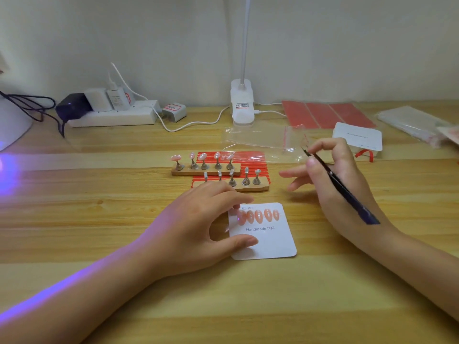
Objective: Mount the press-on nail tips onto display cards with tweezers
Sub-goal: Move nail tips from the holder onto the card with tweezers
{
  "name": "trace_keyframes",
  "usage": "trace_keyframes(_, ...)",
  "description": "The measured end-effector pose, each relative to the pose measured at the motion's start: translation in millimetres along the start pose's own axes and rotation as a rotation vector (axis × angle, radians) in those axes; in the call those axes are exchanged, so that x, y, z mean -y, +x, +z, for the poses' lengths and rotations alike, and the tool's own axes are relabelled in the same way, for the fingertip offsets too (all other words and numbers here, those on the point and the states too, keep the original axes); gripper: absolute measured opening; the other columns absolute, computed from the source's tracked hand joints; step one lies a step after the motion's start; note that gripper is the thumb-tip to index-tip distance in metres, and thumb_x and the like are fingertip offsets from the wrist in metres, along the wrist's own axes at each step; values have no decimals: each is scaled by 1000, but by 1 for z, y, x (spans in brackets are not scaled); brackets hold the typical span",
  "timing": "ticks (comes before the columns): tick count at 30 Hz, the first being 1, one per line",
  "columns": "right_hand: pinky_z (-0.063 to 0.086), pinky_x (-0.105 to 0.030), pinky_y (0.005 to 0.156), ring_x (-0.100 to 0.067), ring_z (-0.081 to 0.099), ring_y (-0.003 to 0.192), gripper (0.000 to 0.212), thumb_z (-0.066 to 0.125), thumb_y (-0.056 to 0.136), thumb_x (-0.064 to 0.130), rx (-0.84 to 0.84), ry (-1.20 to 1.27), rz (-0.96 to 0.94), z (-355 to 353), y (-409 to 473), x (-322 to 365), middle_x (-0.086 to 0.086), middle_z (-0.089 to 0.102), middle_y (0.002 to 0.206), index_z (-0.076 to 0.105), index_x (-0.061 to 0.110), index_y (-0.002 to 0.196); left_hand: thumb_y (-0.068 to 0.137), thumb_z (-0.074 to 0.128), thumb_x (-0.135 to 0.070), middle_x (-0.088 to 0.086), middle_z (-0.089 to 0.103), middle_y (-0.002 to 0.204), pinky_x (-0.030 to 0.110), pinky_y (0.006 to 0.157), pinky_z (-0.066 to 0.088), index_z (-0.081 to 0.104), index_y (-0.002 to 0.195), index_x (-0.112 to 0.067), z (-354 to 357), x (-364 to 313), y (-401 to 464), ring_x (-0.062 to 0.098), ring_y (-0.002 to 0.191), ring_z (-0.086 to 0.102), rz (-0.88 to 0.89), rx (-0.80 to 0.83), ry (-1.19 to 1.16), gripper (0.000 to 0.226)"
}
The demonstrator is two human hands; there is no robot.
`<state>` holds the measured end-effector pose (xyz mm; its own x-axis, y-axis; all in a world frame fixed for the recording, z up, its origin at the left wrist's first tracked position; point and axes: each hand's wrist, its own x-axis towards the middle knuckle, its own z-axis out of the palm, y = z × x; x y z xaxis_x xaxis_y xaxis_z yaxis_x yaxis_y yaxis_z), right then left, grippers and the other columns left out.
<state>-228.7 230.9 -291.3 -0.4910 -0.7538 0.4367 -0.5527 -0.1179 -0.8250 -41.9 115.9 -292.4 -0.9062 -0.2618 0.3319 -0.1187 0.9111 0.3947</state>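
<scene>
The left hand (pixel 198 219) pins the card (pixel 267 240) to the desk (pixel 99 219), fingers relaxed; right hand (pixel 332 180), beyond the card, pinches tweezers (pixel 340 186).

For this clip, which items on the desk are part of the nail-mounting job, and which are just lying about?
In use: display card under the left hand; five nail tips on it; tweezers in the right hand; nail stands.

Lying about: power strip; lamp base; clear bags; red sheets.
</scene>
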Motion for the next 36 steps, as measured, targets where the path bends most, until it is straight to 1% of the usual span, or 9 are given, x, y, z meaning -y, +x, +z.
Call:
trace_keyframes(6, 50, -26, 82, -5, 61, 91, 12, 65, 84, 13, 227, -208, -60, -1, 9, -3, 7, 65, 94, 60, 19, 93, 78, 54, -54, -8, 59, 96, 36, 78, 48, 59, 118, -20, 0, 0, 0, 11, 90, 55, 7, 12, 1, 53)
trace_keyframes(9, 46, -20, 83, -6, 59, 97, 22, 72, 78, 16, 306, -234, -61, -1, 15, -2, 6, 64, 94, 52, 24, 83, 78, 54, -55, -9, 58, 96, 36, 78, 48, 58, 119, -21, 1, 1, 0, 10, 91, 54, 0, 12, -8, 53)
trace_keyframes(12, 43, -16, 78, -1, 58, 92, 28, 75, 75, 21, 357, -275, -68, 2, 24, 1, 4, 64, 92, 48, 26, 79, 78, 53, -56, -10, 58, 98, 34, 78, 48, 58, 119, -22, 1, 1, 0, 9, 91, 53, 0, 9, 2, 53)
trace_keyframes(17, 46, -34, 76, -17, 60, 83, 33, 76, 75, 20, 443, -344, -78, 11, 35, 0, -3, 63, 86, 43, 24, 78, 79, 53, -56, -10, 58, 99, 34, 79, 47, 58, 119, -21, 2, 2, -1, 10, 92, 53, 1, 6, 25, 53)
trace_keyframes(24, 46, -37, 71, -21, 58, 77, 33, 73, 77, 20, 505, -380, -120, 11, 43, -1, -4, 61, 82, 41, 25, 74, 79, 54, -55, -8, 60, 98, 35, 78, 48, 58, 119, -20, 2, 1, -1, 11, 91, 54, 7, 7, 39, 53)
trace_keyframes(27, 49, -34, 69, -21, 59, 76, 35, 73, 78, 15, 510, -297, -119, 6, 42, 0, -5, 61, 82, 40, 22, 73, 79, 53, -55, -8, 60, 99, 33, 78, 46, 58, 119, -20, 2, 0, -1, 10, 92, 54, 4, 13, 46, 53)
trace_keyframes(30, 49, -23, 72, -5, 62, 81, 34, 73, 77, 11, 479, -213, -117, -7, 43, 2, -3, 62, 85, 40, 17, 72, 79, 53, -55, -10, 60, 99, 31, 79, 43, 59, 118, -21, 2, 0, -1, 8, 93, 53, 2, 19, 53, 52)
trace_keyframes(33, 50, -30, 76, -3, 63, 83, 35, 73, 74, 14, 386, -168, -124, -27, 42, 6, 1, 61, 81, 38, 18, 70, 80, 51, -55, -10, 60, 103, 29, 80, 40, 59, 118, -22, 2, 0, 0, 7, 95, 52, -3, 23, 52, 51)
trace_keyframes(36, 49, -20, 73, 2, 62, 79, 33, 69, 68, 23, 286, -160, -143, -54, 39, 6, -13, 62, 85, 36, 18, 70, 81, 49, -55, -12, 59, 104, 27, 80, 39, 59, 119, -21, 2, -1, 0, 5, 95, 50, -3, 16, 44, 51)
